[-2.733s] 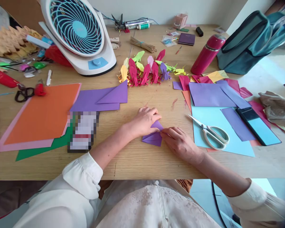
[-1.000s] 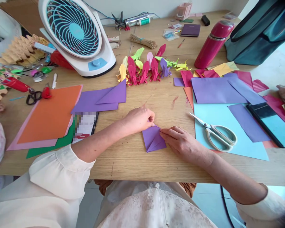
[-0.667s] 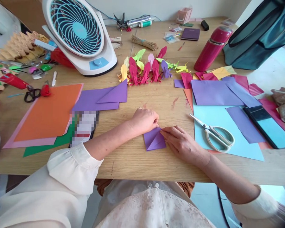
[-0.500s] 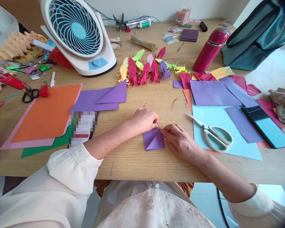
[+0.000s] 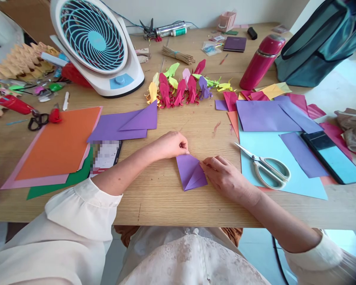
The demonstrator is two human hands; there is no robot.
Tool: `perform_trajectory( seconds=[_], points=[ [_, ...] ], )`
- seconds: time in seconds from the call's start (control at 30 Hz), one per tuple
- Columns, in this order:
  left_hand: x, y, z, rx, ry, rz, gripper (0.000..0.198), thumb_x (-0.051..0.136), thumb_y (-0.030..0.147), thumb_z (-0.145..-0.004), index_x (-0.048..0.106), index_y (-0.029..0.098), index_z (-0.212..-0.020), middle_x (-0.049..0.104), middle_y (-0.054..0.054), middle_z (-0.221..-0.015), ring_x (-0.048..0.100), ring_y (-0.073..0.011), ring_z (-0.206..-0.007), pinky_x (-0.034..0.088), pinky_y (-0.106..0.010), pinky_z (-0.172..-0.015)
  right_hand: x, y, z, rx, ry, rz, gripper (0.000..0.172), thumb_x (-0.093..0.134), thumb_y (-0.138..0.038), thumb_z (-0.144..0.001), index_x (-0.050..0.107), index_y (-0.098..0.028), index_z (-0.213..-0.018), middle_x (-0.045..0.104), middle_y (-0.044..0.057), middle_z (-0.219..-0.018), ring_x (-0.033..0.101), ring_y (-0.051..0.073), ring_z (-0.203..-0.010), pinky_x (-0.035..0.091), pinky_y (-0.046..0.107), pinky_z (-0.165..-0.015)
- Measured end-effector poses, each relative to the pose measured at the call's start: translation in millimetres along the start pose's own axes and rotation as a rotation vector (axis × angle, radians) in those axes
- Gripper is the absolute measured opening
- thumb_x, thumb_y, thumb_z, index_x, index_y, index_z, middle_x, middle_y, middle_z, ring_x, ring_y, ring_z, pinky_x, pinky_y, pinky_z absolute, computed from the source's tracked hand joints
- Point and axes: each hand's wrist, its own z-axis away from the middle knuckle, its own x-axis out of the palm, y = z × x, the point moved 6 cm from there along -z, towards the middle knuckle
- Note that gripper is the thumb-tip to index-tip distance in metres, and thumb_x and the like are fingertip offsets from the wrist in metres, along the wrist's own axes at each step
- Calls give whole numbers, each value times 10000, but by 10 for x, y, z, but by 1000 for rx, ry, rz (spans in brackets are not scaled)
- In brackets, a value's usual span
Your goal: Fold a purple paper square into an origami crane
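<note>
A small purple folded paper (image 5: 190,170) lies on the table before me, with a triangular flap and creases on its lower right. At its far edge my left hand (image 5: 175,144) pinches the paper between thumb and fingertips. My right hand (image 5: 221,172) grips its right corner, fingers pressed together, the palm resting on the table. To the right, white-handled scissors (image 5: 271,172) lie on a light blue sheet (image 5: 249,142). Larger purple sheets (image 5: 121,122) lie beyond my left forearm.
Folded paper figures (image 5: 180,87) stand in a cluster ahead. A fan (image 5: 118,81) is at the back left, a pink flask (image 5: 261,63) at the back right. Orange paper (image 5: 59,142) lies left; a phone (image 5: 335,158) lies right, near a teal bag (image 5: 314,51).
My left hand has shifted left along the paper's far edge, uncovering more of the paper. The paper has turned slightly; my right hand stays at its right corner.
</note>
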Motion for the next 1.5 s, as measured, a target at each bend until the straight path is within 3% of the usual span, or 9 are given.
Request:
perform_trajectory(
  seconds=[0.3,0.47,0.63,0.8,1.0,1.2,1.5],
  points=[
    [-77,44,207,-32,173,211,58,713,223,-760,728,187,-717,731,9,-736,619,-130,-674,408,-238,-613,7,-29,-30,9,-51,36,288,399,-98,-997,629,-84,-1168,621,155,-1036,506,240,-847,487,383,-757],
    [105,74,403,-58,339,312,85,740,265,-769,706,201,-812,662,30,-666,579,-129,-623,424,-247,-601,24,-34,-18,-3,-41,64,315,387,-94,-991,616,-53,-1203,620,174,-1047,496,253,-857,486,395,-734],
    [399,51,464,-168,513,299,557,840,257,-673,568,227,-1159,720,-23,-1016,670,-198,-869,506,-301,-772,49,-36,2,-6,-28,80,315,417,-96,-973,615,-66,-1216,621,171,-1059,494,258,-866,481,399,-738],
    [501,106,396,-178,598,138,765,855,332,-689,442,209,-1322,697,-100,-1110,654,-294,-1070,479,-404,-932,55,-36,14,-10,-19,96,326,428,-110,-969,603,-58,-1239,620,174,-1072,495,262,-872,474,403,-731],
    [508,61,379,-217,639,176,596,814,280,-738,523,229,-1256,717,-74,-1088,660,-277,-1058,473,-398,-933,66,-31,17,1,-43,129,329,434,-86,-956,613,-95,-1232,624,163,-1092,502,264,-884,461,400,-734],
    [503,85,381,-141,529,234,30,728,276,-831,724,247,-834,751,3,-876,648,-211,-912,473,-345,-863,63,-33,20,11,-35,134,325,431,-104,-970,606,-105,-1244,629,154,-1100,505,263,-891,452,401,-746],
    [471,180,484,47,616,169,66,717,230,-865,744,259,-813,714,5,-850,597,-198,-935,436,-348,-893,83,-30,36,9,-69,166,348,439,-121,-970,586,-65,-1280,625,159,-1101,482,263,-873,446,403,-751]
  ],
)
